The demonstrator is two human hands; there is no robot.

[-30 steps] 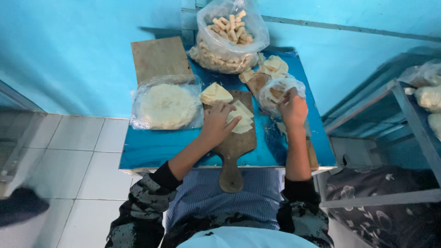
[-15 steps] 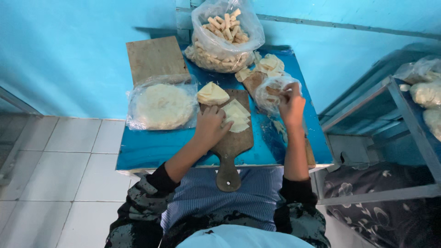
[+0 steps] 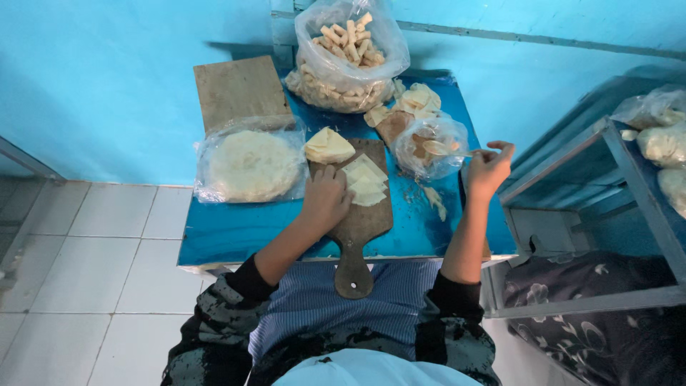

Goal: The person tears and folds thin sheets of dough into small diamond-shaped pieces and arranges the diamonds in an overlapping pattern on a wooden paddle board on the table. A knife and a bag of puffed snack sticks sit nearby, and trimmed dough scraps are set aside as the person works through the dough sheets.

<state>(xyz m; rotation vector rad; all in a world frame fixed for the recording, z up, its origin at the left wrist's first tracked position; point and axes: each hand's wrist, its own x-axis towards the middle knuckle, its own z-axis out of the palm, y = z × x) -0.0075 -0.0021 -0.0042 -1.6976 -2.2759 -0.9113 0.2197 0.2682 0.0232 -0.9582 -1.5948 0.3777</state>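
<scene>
My left hand (image 3: 325,199) rests palm down on a dark wooden paddle board (image 3: 359,225), fingers against a stack of pale square dough sheets (image 3: 366,180). A folded pile of sheets (image 3: 327,146) lies at the board's top left. My right hand (image 3: 487,168) is raised at the table's right edge, pinching a spoon (image 3: 443,150) whose bowl reaches over a small clear bag of filling (image 3: 429,145).
The blue table (image 3: 236,229) also carries a bagged round stack of flat dough (image 3: 250,166), a square wooden board (image 3: 239,91), a big clear bag of rolled pieces (image 3: 348,57) and loose wrapped pieces (image 3: 414,100). A metal rack (image 3: 607,214) with bags stands right; white floor tiles lie left.
My right hand has lifted out of the small bag and swung right, now holding a spoon over it. My left hand stays on the board by the sheets.
</scene>
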